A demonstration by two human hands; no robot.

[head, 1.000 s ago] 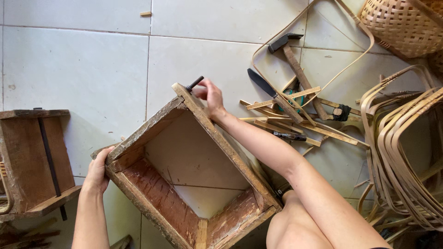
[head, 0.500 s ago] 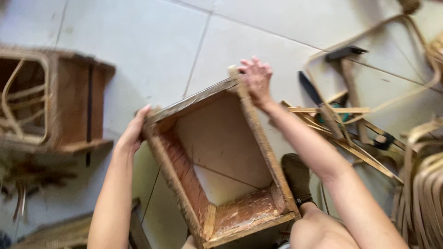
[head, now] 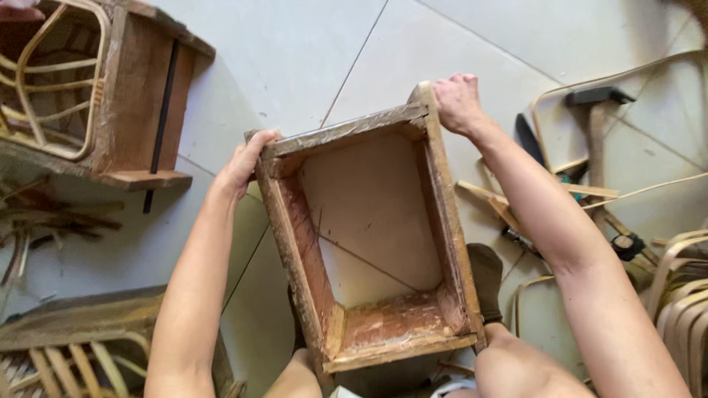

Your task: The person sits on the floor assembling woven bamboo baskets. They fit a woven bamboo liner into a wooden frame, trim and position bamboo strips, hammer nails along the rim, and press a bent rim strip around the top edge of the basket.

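**Both hands on the far corners of the wooden frame**

I have the wooden frame (head: pixel 369 236) standing on the tiled floor (head: pixel 310 51) between my knees, open top and bottom, so I look straight through it to the tiles. My left hand (head: pixel 242 166) grips the far left corner, fingers curled over the outside edge with the thumb along the top rail. My right hand (head: pixel 457 103) sits on the far right corner, fingers folded over the top of the corner post and closed on it. The near end of the frame rests close against my legs, and its inner walls look reddish and worn.

As I judge it, I am at the stage of steadying and squaring the frame, holding it tilted a little toward me. Any next move calls for a firm hold at both corners together, since the frame is long and would twist if only one side were lifted or pushed.

To my right, well apart from the frame, a hammer (head: pixel 596 118) lies on the floor beside a dark-bladed knife (head: pixel 529 140), some short wooden sticks (head: pixel 509 203) and loose bent cane strips (head: pixel 682 287). To my upper left stands a second wooden box (head: pixel 136 96) with curved cane inside it, and at the lower left lies a flat piece of slatted work (head: pixel 74 346). None of these touch the frame.
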